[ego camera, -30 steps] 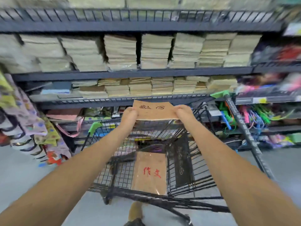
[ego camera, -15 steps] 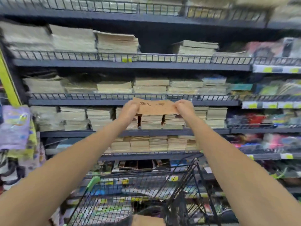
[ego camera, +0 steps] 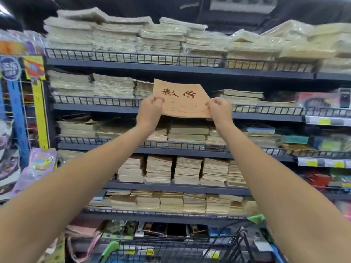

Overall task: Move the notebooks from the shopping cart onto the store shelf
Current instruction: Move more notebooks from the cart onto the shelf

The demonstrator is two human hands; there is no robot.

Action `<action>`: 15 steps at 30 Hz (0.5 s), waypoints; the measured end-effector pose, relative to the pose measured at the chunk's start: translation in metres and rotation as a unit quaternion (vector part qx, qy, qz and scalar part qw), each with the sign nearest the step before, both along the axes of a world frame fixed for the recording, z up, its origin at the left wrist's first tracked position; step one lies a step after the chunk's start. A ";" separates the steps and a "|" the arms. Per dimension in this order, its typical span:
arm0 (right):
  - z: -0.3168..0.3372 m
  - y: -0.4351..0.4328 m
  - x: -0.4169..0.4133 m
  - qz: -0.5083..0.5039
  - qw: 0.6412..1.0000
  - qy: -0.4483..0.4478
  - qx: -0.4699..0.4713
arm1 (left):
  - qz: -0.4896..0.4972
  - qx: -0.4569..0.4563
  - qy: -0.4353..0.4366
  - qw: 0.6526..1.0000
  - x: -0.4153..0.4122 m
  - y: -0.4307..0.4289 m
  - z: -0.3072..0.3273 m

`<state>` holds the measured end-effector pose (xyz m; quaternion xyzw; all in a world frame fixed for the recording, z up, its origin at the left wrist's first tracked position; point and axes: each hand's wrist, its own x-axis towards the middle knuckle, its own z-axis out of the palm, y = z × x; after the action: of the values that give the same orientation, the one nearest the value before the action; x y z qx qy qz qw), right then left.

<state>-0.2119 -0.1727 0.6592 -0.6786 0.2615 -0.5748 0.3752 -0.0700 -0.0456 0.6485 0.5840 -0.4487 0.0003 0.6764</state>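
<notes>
Raised from cart height, the notebook [ego camera: 182,99] is pinched by left hand [ego camera: 150,109] and right hand [ego camera: 219,110]; it may snag the shelf [ego camera: 95,108] rail.

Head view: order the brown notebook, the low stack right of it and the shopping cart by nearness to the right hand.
1. Brown notebook: in the right hand.
2. Low stack: just right, shelved.
3. Shopping cart: far below.

Both bare arms stretch from the lower corners up to mid-frame. The left hand [ego camera: 150,111] and right hand [ego camera: 220,110], fingers curled, each pinch a lower corner of the notebook [ego camera: 182,101], level with each other.
</notes>
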 end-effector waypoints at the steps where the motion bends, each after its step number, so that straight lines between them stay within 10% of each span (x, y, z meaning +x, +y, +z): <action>1: 0.006 0.000 0.005 0.003 1.000 0.001 -0.002 | 0.002 -0.010 -0.002 1.000 0.003 -0.001 0.007; 15: 0.050 -0.051 0.096 0.035 0.999 -0.006 -0.015 | -0.003 -0.041 0.052 0.998 0.101 -0.059 0.063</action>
<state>-0.1161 -0.2239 0.7097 -0.6896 0.2269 -0.5688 0.3866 0.0307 -0.1050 0.7118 0.5536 -0.4140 -0.0138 0.7225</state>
